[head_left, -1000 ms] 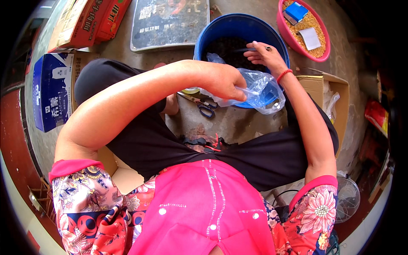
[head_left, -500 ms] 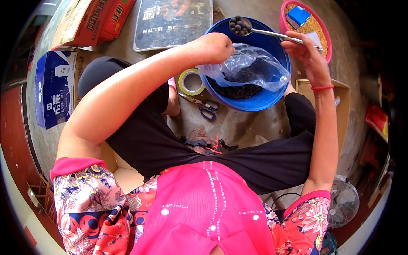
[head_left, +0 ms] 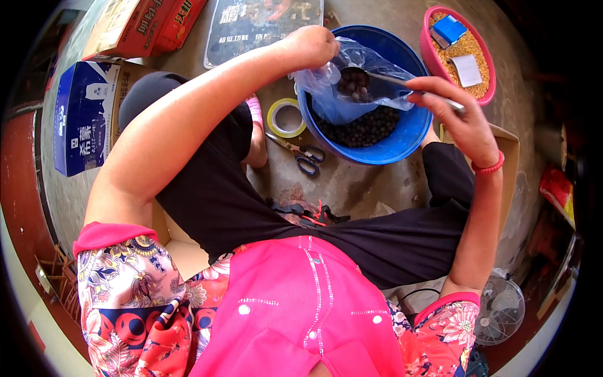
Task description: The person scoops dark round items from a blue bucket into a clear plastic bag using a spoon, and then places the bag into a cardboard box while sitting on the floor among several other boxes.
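My left hand (head_left: 312,48) is closed on the rim of a clear plastic bag (head_left: 314,83), holding it over a blue tub (head_left: 403,53). In my right hand (head_left: 461,113) is the handle of a metal ladle (head_left: 391,80), gripped between thumb and fingers. The ladle's bowl, filled with dark round balls (head_left: 353,81), sits at the bag's mouth and appears to be inside it. Many more such dark balls (head_left: 370,129) lie in the bottom of the tub, partly hidden by the bag.
A yellow tape roll (head_left: 287,118) and scissors (head_left: 308,160) lie left of the tub. Beyond are a dark flat board (head_left: 264,31) and a pink basin (head_left: 427,53) of yellow kernels. Boxes, one blue (head_left: 85,119), stand at left; a fan (head_left: 500,311) is at lower right.
The loaded ladle has come down from above the tub's far rim to the bag's mouth. My left hand has shifted slightly away and left with the bag.
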`<state>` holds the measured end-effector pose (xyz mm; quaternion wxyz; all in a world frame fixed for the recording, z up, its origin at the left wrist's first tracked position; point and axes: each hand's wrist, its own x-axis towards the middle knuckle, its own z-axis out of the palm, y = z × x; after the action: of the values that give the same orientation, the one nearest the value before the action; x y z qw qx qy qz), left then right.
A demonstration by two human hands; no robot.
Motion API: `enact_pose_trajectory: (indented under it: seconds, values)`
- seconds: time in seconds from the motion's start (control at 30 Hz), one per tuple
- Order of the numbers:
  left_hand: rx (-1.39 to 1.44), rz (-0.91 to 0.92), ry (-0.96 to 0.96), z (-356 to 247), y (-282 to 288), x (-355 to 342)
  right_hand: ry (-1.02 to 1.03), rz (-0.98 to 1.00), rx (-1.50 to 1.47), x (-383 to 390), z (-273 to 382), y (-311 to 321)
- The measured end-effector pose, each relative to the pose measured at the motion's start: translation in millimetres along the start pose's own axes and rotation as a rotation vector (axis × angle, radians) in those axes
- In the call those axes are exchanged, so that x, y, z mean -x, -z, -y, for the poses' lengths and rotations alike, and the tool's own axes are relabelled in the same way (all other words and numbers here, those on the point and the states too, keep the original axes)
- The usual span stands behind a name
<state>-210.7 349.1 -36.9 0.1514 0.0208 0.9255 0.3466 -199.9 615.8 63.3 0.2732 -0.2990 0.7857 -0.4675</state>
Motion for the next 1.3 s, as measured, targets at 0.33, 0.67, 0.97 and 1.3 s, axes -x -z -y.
enact_pose_trajectory:
  seconds: [0.33,0.67,0.97,1.3]
  values:
    - [0.005,0.025,-0.035,-5.2,-1.6,9.5,0.063,-0.063,0.149,6.4,14.1,17.3]
    - [-0.091,0.039,-0.064,-8.7,-6.1,14.0,0.071,-0.274,0.414,-10.4,-50.0,22.1]
    - [0.154,-0.045,-0.005,-4.0,16.5,-6.0,0.087,-0.079,0.739,-30.2,-111.0,-2.2]
    - [0.602,-0.172,0.238,-18.1,45.5,-7.4,-0.022,0.067,0.706,-29.0,-106.0,-5.1]
